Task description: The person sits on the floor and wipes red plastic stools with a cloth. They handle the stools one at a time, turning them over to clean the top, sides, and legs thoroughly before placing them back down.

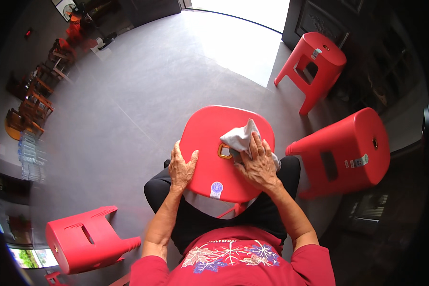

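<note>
A red plastic stool [205, 138] stands between my knees, its seat facing up, with a gold-rimmed hole in the middle and a round purple-and-white sticker near the close edge. My right hand [258, 164] presses a pale grey cloth [240, 137] onto the right part of the seat, beside the hole; the cloth bunches up past the fingers. At the left rim of the seat rests my left hand [182, 167], thumb on top and fingers spread along the edge, holding no separate item.
Red stools stand at the right [348, 152], the far right [314, 62] and the lower left [88, 240]. Wooden chairs [35, 105] and stacked clear bottles [31, 155] line the left side. Bright light enters through a doorway [243, 14] at the far end.
</note>
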Tool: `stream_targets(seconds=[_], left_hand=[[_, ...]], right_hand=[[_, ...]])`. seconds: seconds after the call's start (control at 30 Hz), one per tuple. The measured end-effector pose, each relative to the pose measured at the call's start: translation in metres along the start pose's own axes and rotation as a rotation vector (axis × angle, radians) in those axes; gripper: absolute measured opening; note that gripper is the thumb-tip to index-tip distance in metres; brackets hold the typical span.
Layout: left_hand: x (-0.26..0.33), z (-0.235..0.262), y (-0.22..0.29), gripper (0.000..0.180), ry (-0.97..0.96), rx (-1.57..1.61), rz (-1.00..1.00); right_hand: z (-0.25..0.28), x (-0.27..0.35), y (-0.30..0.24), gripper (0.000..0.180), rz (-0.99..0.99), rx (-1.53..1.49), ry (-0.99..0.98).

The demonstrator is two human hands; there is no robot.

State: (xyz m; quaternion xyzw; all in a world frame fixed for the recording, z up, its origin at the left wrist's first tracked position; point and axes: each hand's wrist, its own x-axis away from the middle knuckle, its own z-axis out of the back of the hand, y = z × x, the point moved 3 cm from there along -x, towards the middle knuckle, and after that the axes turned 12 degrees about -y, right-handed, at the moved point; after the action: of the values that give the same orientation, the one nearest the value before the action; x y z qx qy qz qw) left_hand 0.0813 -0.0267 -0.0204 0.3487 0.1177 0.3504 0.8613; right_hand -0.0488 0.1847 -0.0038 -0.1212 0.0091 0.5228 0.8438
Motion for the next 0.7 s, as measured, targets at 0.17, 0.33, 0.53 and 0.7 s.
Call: stream_targets(seconds=[0.17, 0.33, 0.53, 0.7], left_hand=[[-0.001, -0.003, -0.007, 0.065, -0.028, 0.235, -0.039], [-0.003, -0.010, -0.013, 0.056, 0.001, 0.327, -0.065], [-0.006, -0.009, -0.023, 0.061, -0.018, 0.427, 0.005], [-0.004, -0.006, -0.023, 0.061, 0.096, 0.402, -0.035]], right_hand=[[0.000, -0.070, 0.023, 0.055, 0.022, -0.013, 0.025], [-0.036, -0.150, 0.013, 0.053, -0.062, 0.021, -0.015], [-0.034, -0.165, -0.045, 0.047, 0.103, -0.056, -0.117], [-0.034, -0.098, -0.069, 0.041, 0.293, -0.111, 0.005]])
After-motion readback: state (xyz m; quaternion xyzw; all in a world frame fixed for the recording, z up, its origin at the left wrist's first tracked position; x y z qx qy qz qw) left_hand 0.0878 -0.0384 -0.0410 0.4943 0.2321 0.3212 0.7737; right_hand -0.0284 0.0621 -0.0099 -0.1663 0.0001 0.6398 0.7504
